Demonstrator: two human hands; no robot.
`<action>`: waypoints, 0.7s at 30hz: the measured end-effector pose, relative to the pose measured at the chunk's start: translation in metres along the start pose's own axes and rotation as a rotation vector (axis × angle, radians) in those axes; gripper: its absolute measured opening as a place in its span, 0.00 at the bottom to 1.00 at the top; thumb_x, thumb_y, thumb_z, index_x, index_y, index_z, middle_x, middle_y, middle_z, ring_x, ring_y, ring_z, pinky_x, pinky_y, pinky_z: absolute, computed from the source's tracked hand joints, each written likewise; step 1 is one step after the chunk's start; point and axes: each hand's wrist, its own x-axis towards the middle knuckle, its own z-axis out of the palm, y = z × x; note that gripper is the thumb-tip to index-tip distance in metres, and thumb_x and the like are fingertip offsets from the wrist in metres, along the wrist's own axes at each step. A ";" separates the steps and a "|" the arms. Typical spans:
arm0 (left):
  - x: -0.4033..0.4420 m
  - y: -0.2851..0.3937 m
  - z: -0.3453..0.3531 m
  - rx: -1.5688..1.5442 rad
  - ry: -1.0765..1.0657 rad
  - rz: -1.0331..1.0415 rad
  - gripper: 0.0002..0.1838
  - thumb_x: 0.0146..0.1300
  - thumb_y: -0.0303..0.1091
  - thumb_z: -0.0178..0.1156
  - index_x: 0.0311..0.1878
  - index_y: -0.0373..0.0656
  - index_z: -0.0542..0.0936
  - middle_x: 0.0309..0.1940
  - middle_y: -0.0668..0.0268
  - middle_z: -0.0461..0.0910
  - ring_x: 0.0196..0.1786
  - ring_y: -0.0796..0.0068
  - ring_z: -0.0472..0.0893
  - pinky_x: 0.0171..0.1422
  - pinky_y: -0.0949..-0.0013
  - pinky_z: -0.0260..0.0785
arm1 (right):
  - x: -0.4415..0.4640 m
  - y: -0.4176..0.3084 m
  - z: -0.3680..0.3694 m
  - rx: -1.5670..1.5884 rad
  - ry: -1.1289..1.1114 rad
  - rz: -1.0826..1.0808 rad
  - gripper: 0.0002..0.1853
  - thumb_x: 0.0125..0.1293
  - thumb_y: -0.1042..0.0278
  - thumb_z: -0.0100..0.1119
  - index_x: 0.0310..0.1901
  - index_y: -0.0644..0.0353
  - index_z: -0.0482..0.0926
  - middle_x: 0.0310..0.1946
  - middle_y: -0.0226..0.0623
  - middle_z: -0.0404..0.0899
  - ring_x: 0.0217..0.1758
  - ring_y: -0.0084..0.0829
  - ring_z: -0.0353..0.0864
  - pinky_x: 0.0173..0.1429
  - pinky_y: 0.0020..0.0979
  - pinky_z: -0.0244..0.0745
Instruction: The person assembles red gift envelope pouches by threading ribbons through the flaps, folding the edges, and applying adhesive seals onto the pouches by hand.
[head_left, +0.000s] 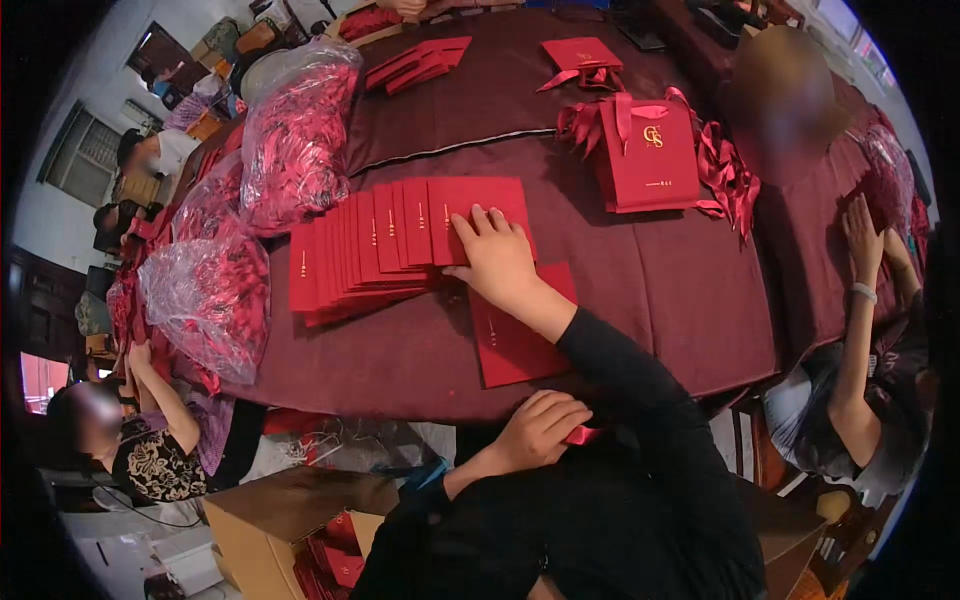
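Flat on the end of a fanned row of red paper bags (370,240), my right hand (495,258) has its fingers spread. Small gold print shows on the bags' faces. One more red bag (515,340) lies under my right wrist, close to the table's near edge. My left hand (540,430) is held at that edge, in front of my body, with its fingers curled closed. A short piece of shiny red ribbon (580,435) sticks out from its fingers; the rest of the ribbon is hidden.
A stack of red bags with ribbon handles (650,165) stands on the dark red tablecloth (640,300). Clear plastic sacks of red ribbons (300,140) lie at left. An open cardboard box (270,520) is below. Other people sit at both sides, a person's arm (855,380) at right.
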 end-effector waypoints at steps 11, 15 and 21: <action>0.006 0.005 -0.129 -0.191 0.334 -0.565 0.22 0.43 0.27 0.50 0.44 0.35 0.82 0.34 0.60 0.70 0.38 0.66 0.72 0.45 0.72 0.64 | -0.008 0.012 0.007 0.058 0.243 -0.122 0.36 0.53 0.56 0.68 0.64 0.55 0.68 0.62 0.51 0.71 0.60 0.50 0.76 0.57 0.43 0.77; 0.019 -0.021 -0.137 -0.267 0.800 -0.751 0.09 0.63 0.30 0.52 0.35 0.36 0.79 0.32 0.64 0.71 0.34 0.71 0.72 0.38 0.75 0.62 | 0.001 -0.001 -0.009 -0.131 0.270 -0.065 0.38 0.59 0.65 0.59 0.72 0.32 0.58 0.69 0.50 0.63 0.61 0.56 0.74 0.57 0.44 0.78; 0.043 -0.068 -0.108 0.783 0.630 -0.622 0.19 0.59 0.32 0.63 0.55 0.44 0.77 0.60 0.54 0.69 0.65 0.50 0.65 0.68 0.48 0.56 | 0.017 0.001 -0.012 -0.229 0.197 -0.331 0.40 0.63 0.66 0.53 0.73 0.21 0.51 0.70 0.56 0.58 0.58 0.61 0.74 0.54 0.45 0.79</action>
